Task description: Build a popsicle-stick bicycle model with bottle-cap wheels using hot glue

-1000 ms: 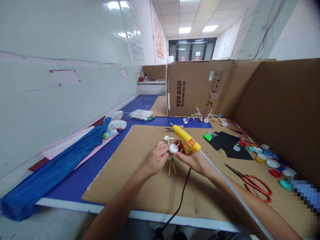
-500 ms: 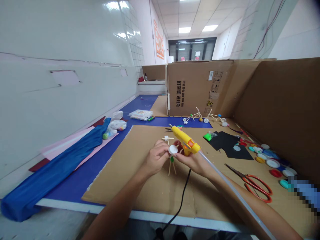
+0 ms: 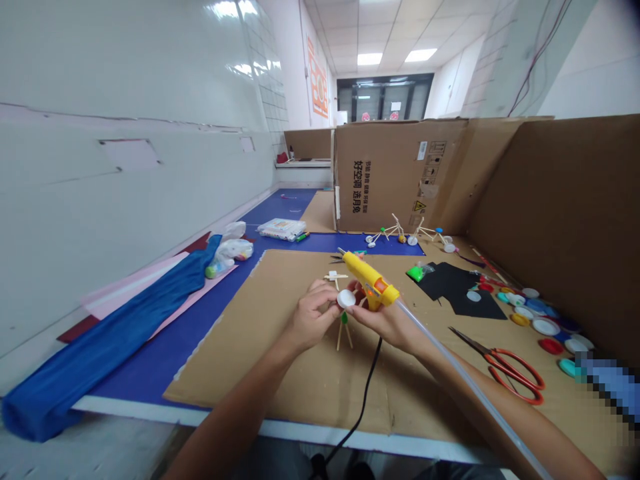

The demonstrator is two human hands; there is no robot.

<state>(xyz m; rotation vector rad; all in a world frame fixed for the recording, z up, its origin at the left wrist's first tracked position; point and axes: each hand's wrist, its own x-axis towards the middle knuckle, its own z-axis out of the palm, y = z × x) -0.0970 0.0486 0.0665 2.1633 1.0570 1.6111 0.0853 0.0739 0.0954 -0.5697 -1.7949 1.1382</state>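
My left hand (image 3: 313, 318) pinches the edge of a white bottle cap (image 3: 346, 299), which faces me. In my right hand (image 3: 393, 328) is a yellow hot glue gun (image 3: 365, 275), its nozzle pointing away and to the left. The right thumb also touches the cap's right edge. A clear glue stick (image 3: 465, 368) runs from the gun's back over my right forearm. Wooden sticks with a green joint (image 3: 344, 319) show just below the cap. Another stick piece with a white block (image 3: 334, 276) shows just beyond my fingers. Whether these sticks join the cap is hidden.
A cardboard sheet (image 3: 240, 347) covers the table. Orange-handled scissors (image 3: 515, 373) lie at right, near loose bottle caps (image 3: 546, 327) and black card (image 3: 455, 287). Stick models (image 3: 400, 233) stand before a large box (image 3: 395, 177). A black cord (image 3: 367, 393) hangs over the front edge.
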